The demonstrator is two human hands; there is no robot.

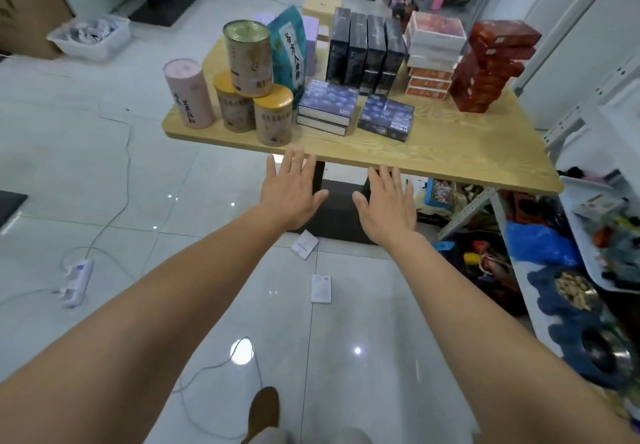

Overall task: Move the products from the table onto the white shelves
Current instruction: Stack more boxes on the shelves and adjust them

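Head view. Reaching forward with the left hand (291, 194) and the right hand (388, 204), both flat, fingers straight and spread, clasping nothing, hovering just short of the near edge of the table (450, 152). No product lifted yet, by the look of it: everything on the tabletop, with the white shelves (568, 125) off to the right.

Nearest the left hand, a trouble spot: a tall tin (247, 57) perched on two orange-lidded tins (273, 114). Risky to pull a lower one first, likely to bring the top one down and over the edge. Safer to take from the top. Just beside them, a pink tube (188, 93) standing at the left corner, easy to knock to the floor with a careless elbow. Behind, a teal bag (289, 50) upright beside the tall tin; cannot tell whether leaning on it, but liable to slump if so.

Over to the right, a red box stack (491, 66), crooked and visibly leaning. Prone to spilling at any bump or a grab from the middle. Blue boxes (327, 106) lying flat near the front, black boxes (365, 50) upright in a row behind, apt to domino.

Down on the floor, a cable (128, 166), a power strip (78, 281) and loose cards (320, 287). Plenty to trip or slip on with full arms. Lower shelf levels crowded already, so hard to judge the room there.
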